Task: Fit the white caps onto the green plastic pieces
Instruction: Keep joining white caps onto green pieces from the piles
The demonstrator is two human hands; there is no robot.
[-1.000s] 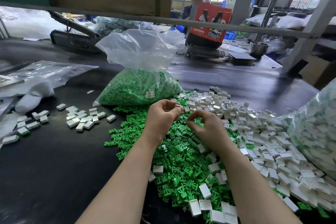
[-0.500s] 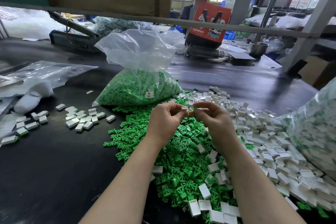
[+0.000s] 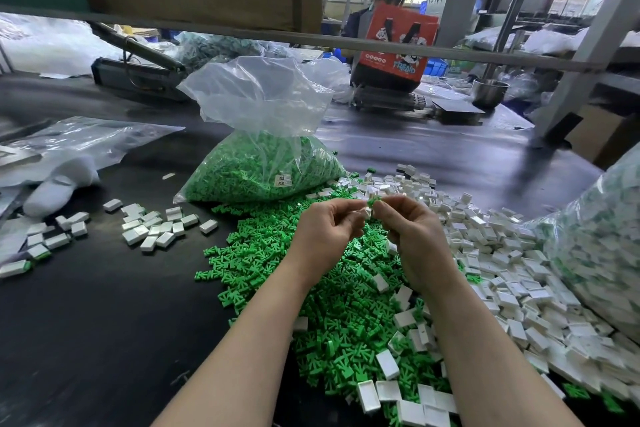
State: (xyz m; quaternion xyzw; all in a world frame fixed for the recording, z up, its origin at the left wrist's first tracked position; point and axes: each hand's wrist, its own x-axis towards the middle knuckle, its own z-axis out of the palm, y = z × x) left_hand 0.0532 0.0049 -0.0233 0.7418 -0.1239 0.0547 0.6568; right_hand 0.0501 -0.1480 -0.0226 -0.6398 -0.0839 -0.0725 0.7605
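Above a heap of loose green plastic pieces [image 3: 277, 263] my two hands meet fingertip to fingertip. My left hand [image 3: 327, 236] pinches a small white cap [image 3: 366, 211]. My right hand [image 3: 412, 236] pinches a green piece [image 3: 374, 200] right against that cap. A broad pile of loose white caps [image 3: 502, 253] spreads to the right of the green heap. How far the green piece sits in the cap is hidden by my fingers.
A clear bag of green pieces [image 3: 263, 166] stands behind the heap. Capped pieces [image 3: 156, 229] lie scattered at the left on the dark table [image 3: 86, 322]. A large bag of parts [image 3: 602, 239] fills the right edge. A person sits at the far side.
My hands rose from the heap and came together. The right hand brought a green piece up to the white cap in the left hand.
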